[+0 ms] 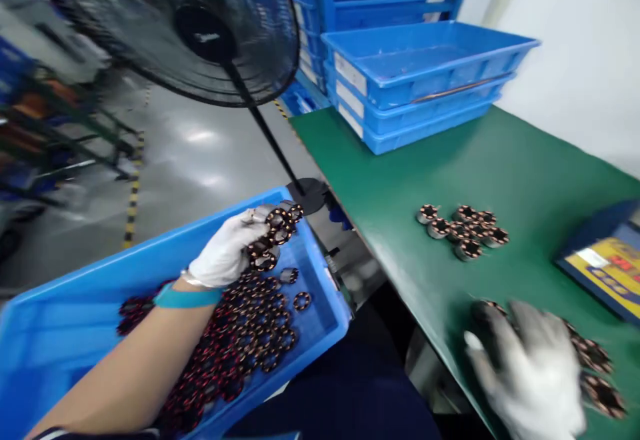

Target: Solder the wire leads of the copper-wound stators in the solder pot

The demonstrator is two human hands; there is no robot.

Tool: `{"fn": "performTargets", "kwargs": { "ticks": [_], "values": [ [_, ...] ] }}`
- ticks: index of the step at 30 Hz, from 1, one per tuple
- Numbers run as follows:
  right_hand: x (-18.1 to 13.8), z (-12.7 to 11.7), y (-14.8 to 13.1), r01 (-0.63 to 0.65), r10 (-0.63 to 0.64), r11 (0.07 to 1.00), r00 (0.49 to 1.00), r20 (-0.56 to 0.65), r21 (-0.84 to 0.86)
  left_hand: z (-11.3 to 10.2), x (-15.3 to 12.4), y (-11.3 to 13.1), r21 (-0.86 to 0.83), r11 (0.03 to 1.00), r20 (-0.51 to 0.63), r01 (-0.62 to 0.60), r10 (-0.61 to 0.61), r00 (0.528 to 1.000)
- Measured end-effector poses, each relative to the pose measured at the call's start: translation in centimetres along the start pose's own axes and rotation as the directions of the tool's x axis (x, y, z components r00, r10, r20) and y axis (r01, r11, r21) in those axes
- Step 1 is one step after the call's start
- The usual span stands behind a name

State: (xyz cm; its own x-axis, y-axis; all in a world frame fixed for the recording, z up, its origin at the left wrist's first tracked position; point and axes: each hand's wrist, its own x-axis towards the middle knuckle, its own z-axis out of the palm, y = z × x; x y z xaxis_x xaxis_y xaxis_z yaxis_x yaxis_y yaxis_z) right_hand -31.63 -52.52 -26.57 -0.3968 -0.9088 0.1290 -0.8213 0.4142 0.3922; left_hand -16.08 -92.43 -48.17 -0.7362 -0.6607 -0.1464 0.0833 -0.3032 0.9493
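My left hand [226,248], in a white glove with a teal band at the wrist, is closed on a cluster of small ring-shaped motor stators [278,225] with copper windings. It holds them above a blue bin [327,303] in which many more stators [265,313] lie heaped, some with reddish windings. Over the green table at lower right, my gloved right hand [533,367] is blurred, its fingers spread. A stator [493,307] shows partly behind its fingertips, and other stators [603,393] lie by its right side. Whether it touches any is unclear.
A group of several stators [469,230] stands on the green table [385,180]. Stacked blue trays [380,110] are at its far end. A dark blue box with a yellow label [613,270] sits at right. A black standing fan [205,33] rises beyond the bin.
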Motion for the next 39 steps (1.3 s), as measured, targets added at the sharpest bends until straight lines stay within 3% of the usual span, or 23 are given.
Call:
{"fn": "performTargets", "kwargs": {
  "ticks": [2, 4, 6, 8, 10, 12, 14, 17, 19, 21, 23, 25, 26, 27, 28, 31, 32, 34, 37, 39],
  "values": [
    [0.8, 0.3, -1.4, 0.045, -0.044, 0.998, 0.998, 0.035, -0.043, 4.5, 1.3, 2.2, 0.190, 0.951, 0.210, -0.242, 0.202, 0.957],
    [1.0, 0.8, -2.0, 0.030, -0.027, 0.999, 0.998, 0.063, -0.038, 9.9, 2.5, 3.7, 0.354, 0.784, 0.447, -0.511, 0.338, 0.828],
    [0.6, 0.9, -2.0, -0.038, 0.040, 0.999, 0.997, 0.071, -0.029, 15.5, 3.1, 4.6, 0.452, 0.557, 0.640, -0.697, 0.341, 0.688],
    [0.0, 0.8, -1.9, -0.104, 0.105, 0.994, 0.993, 0.062, -0.026, 20.3, 3.4, 4.8, 0.503, 0.344, 0.764, -0.793, 0.251, 0.594],
    [-0.5, 0.6, -1.7, -0.137, 0.137, 0.991, 0.989, 0.049, -0.010, 23.9, 3.6, 4.9, 0.526, 0.194, 0.807, -0.828, 0.195, 0.557],
    [-0.6, 0.4, -1.7, -0.154, 0.154, 0.988, 0.987, 0.039, 0.003, 26.1, 3.9, 4.9, 0.522, 0.109, 0.821, -0.846, 0.204, 0.533],
    [-0.4, 0.3, -1.7, -0.184, 0.185, 0.983, 0.981, 0.057, -0.013, 27.2, 4.1, 5.0, 0.491, 0.063, 0.837, -0.869, 0.243, 0.491],
    [-0.1, 0.2, -1.5, -0.242, 0.250, 0.967, 0.963, 0.099, -0.080, 26.9, 3.9, 4.6, 0.428, 0.064, 0.836, -0.902, 0.351, 0.421],
    [-0.2, 0.1, -1.2, -0.281, 0.294, 0.951, 0.951, 0.094, -0.130, 25.9, 3.3, 3.8, 0.371, 0.085, 0.810, -0.925, 0.458, 0.367],
    [-0.4, -0.1, -0.8, -0.316, 0.334, 0.932, 0.939, 0.082, -0.179, 24.6, 2.7, 2.8, 0.280, 0.072, 0.795, -0.957, 0.542, 0.274],
    [-0.8, -0.2, -0.2, -0.348, 0.372, 0.911, 0.926, 0.072, -0.222, 23.3, 2.1, 1.9, 0.190, 0.055, 0.790, -0.980, 0.585, 0.186],
    [-1.2, -0.2, 0.5, -0.383, 0.410, 0.886, 0.910, 0.059, -0.260, 22.1, 1.7, 1.3, 0.130, 0.062, 0.786, -0.990, 0.601, 0.141],
    [-1.4, -0.3, 0.7, -0.398, 0.427, 0.874, 0.903, 0.053, -0.278, 21.6, 1.6, 1.1, 0.132, 0.075, 0.779, -0.988, 0.609, 0.150],
    [-1.5, -0.2, 0.9, -0.409, 0.440, 0.865, 0.897, 0.048, -0.292, 21.2, 1.6, 1.0, 0.171, 0.097, 0.767, -0.981, 0.611, 0.194],
    [-1.6, -0.2, 1.1, -0.415, 0.449, 0.858, 0.893, 0.047, -0.303, 20.8, 1.7, 1.0, 0.251, 0.133, 0.747, -0.959, 0.603, 0.279],
    [-1.8, -0.3, 1.3, -0.430, 0.465, 0.843, 0.885, 0.034, -0.323, 20.6, 2.4, 1.2, 0.574, 0.290, 0.619, -0.766, 0.458, 0.638],
    [-1.8, -0.3, 1.4, -0.440, 0.474, 0.836, 0.880, 0.027, -0.328, 21.0, 2.8, 1.3, 0.639, 0.328, 0.580, -0.696, 0.388, 0.716],
    [-1.8, -0.4, 1.5, -0.464, 0.496, 0.820, 0.868, 0.014, -0.336, 22.3, 3.7, 1.4, 0.677, 0.373, 0.559, -0.635, 0.301, 0.773],
    [-1.7, -0.7, 1.6, -0.476, 0.494, 0.816, 0.869, -0.032, -0.329, 25.0, 5.0, 1.6, 0.635, 0.435, 0.570, -0.639, 0.294, 0.767],
    [-1.6, -0.8, 1.1, -0.401, 0.403, 0.874, 0.914, -0.054, -0.275, 26.1, 5.7, 1.7, 0.597, 0.485, 0.575, -0.639, 0.297, 0.762]
  ]
}}
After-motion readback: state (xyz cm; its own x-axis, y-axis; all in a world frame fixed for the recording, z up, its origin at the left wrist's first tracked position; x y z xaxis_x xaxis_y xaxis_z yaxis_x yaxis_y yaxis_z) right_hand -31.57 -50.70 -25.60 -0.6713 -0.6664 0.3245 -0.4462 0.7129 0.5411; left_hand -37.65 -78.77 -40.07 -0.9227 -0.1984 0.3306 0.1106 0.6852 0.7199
